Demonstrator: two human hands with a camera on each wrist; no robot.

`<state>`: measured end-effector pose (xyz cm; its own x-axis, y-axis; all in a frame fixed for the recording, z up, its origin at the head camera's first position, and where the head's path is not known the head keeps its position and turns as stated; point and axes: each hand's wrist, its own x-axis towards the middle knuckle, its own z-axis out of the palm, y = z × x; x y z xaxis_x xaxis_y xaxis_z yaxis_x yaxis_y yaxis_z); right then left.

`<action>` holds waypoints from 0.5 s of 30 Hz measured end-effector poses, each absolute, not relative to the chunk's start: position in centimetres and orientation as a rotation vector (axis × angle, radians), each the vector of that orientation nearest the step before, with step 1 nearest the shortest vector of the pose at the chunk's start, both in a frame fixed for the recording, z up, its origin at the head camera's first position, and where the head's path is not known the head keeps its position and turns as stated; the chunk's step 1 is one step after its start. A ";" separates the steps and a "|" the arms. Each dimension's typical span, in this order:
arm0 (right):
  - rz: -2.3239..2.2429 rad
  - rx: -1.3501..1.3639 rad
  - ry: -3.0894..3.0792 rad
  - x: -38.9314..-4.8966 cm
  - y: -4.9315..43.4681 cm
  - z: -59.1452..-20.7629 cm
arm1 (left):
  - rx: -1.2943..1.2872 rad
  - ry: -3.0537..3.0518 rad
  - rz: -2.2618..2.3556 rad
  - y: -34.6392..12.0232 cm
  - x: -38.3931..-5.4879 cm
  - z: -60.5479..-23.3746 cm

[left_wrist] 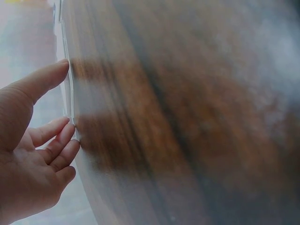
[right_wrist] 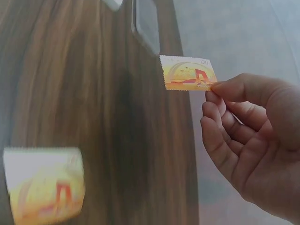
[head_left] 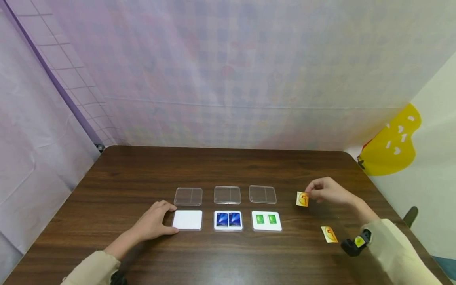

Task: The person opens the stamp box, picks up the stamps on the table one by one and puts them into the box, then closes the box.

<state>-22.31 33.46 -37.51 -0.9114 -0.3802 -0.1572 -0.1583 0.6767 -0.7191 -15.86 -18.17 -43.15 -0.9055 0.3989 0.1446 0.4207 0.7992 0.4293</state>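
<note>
My right hand [head_left: 325, 190] pinches a yellow-orange postage stamp [head_left: 302, 199] by its edge, between thumb and fingertips. The right wrist view shows this stamp [right_wrist: 188, 73] with perforated edges and a red arch-like motif. A matching stamp [head_left: 329, 234] lies on the table, nearer the right wrist. My left hand [head_left: 152, 221] rests at the left side of a flat case with a plain white insert [head_left: 187, 220]. Its thumb and fingers are spread apart, touching near that case's left corners. In the left wrist view, the left hand [left_wrist: 40, 145] meets the thin clear edge.
Beside the white case sit a case with two blue stamps [head_left: 228, 220] and one with two green stamps [head_left: 266, 221]. Behind them lie three clear lids [head_left: 188, 196], [head_left: 227, 195], [head_left: 262, 194]. A curtain [head_left: 228, 79] hangs behind the brown wooden table [head_left: 213, 166].
</note>
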 end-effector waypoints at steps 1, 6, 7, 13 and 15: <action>-1.083 -0.433 2.595 -22.3 33.0 -37.3 | -0.669 -2.936 -0.720 -18.2 -15.8 -43.1; -1.107 -0.479 2.576 -22.4 30.6 -36.7 | -0.670 -2.940 -0.729 -18.2 -15.8 -43.0; -1.110 -0.489 2.573 -22.4 30.1 -36.7 | -0.669 -2.940 -0.727 -18.2 -15.8 -43.0; -1.145 -0.555 2.550 -23.1 27.0 -37.1 | -0.684 -2.931 -0.721 -18.2 -15.9 -43.1; -1.175 -0.559 2.538 -23.3 25.8 -37.2 | -0.690 -2.929 -0.723 -18.3 -15.9 -43.1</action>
